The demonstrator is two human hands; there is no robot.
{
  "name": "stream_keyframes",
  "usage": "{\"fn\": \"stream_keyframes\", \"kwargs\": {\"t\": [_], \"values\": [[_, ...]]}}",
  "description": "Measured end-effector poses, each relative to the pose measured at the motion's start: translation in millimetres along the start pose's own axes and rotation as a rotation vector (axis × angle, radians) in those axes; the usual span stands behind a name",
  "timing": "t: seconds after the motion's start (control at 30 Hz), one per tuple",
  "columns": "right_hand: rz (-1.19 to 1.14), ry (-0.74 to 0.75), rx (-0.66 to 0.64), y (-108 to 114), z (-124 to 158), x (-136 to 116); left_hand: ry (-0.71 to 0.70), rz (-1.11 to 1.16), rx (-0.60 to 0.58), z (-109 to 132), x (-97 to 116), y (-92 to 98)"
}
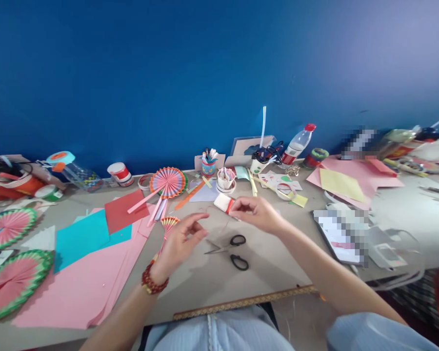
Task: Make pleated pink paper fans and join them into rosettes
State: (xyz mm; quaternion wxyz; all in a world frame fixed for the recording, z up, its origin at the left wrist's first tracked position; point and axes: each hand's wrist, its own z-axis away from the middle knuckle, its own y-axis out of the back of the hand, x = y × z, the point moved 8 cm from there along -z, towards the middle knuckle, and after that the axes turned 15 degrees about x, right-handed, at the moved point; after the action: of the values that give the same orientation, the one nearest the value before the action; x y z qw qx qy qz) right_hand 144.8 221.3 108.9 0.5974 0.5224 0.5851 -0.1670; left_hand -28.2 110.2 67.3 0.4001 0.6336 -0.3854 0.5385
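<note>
My left hand [185, 238] is raised over the table with its thumb and fingers apart, a beaded bracelet [154, 280] on its wrist. My right hand [256, 214] has its fingertips pinched together on what looks like a thin reddish thread [226, 225], part of which shows in the gap between my hands. Just beyond those fingertips is a small white and red item [224, 203]; whether they touch it I cannot tell. Scissors [223, 249] with black handles lie spread below. A small pleated paper fan [167, 226] is partly hidden behind my left hand.
Pink sheets [80, 297], a turquoise sheet [82, 239] and a red sheet [126, 210] lie at left, near round paper fans [25, 280]. Along the wall stand a pen cup [208, 168], a white cup [226, 179] and a plastic bottle [298, 146]. A phone [338, 236] lies right.
</note>
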Motion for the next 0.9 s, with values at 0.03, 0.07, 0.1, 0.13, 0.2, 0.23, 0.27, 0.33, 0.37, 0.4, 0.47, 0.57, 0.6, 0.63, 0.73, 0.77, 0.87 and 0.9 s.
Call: {"fn": "stream_keyframes", "kwargs": {"t": [0.03,0.07,0.1,0.13,0.2,0.23,0.27,0.33,0.37,0.4,0.47,0.57,0.6,0.63,0.73,0.77,0.87,0.9], "values": [[-0.042,-0.011,0.026,-10,6,0,0.021,-0.01,-0.078,-1,-2,-16.2],[-0.07,-0.02,0.039,-19,11,2,0.058,0.0,-0.144,-1,-7,-30.3],[-0.074,-0.027,0.05,-25,16,6,0.109,0.021,-0.172,-1,-13,-39.9],[-0.059,-0.025,0.069,-27,20,11,0.151,0.041,-0.185,-1,-20,-46.3],[0.017,-0.01,0.11,-23,27,23,0.21,0.068,-0.166,-1,-33,-48.8],[0.081,0.008,0.121,-19,32,29,0.218,0.071,-0.151,-1,-37,-46.5],[0.155,0.035,0.118,-16,37,34,0.215,0.075,-0.135,-1,-40,-42.5],[0.31,0.119,0.042,-18,53,40,0.192,0.091,-0.099,-3,-41,-32.7],[0.357,0.167,-0.015,-24,63,43,0.183,0.101,-0.082,-4,-40,-28.0],[0.395,0.201,-0.072,-31,73,45,0.183,0.111,-0.066,-5,-39,-24.0],[0.471,0.261,-0.118,-41,92,49,0.199,0.116,-0.041,-6,-39,-18.5],[0.53,0.292,-0.109,-40,111,53,0.223,0.104,-0.02,-7,-38,-14.2],[0.545,0.291,-0.104,-33,116,56,0.224,0.1,-0.016,-7,-38,-13.0],[0.568,0.286,-0.095,-23,119,60,0.224,0.096,-0.016,-7,-37,-11.7],[0.664,0.238,-0.056,24,128,80,0.221,0.078,-0.005,-7,-35,-6.8],[0.711,0.206,-0.026,42,130,89,0.22,0.077,0.0,-7,-34,-5.5],[0.848,0.127,0.114,92,131,115,0.211,0.098,-0.001,-8,-30,-5.9],[0.895,0.104,0.144,101,131,122,0.209,0.106,-0.005,-8,-29,-7.4]]}}
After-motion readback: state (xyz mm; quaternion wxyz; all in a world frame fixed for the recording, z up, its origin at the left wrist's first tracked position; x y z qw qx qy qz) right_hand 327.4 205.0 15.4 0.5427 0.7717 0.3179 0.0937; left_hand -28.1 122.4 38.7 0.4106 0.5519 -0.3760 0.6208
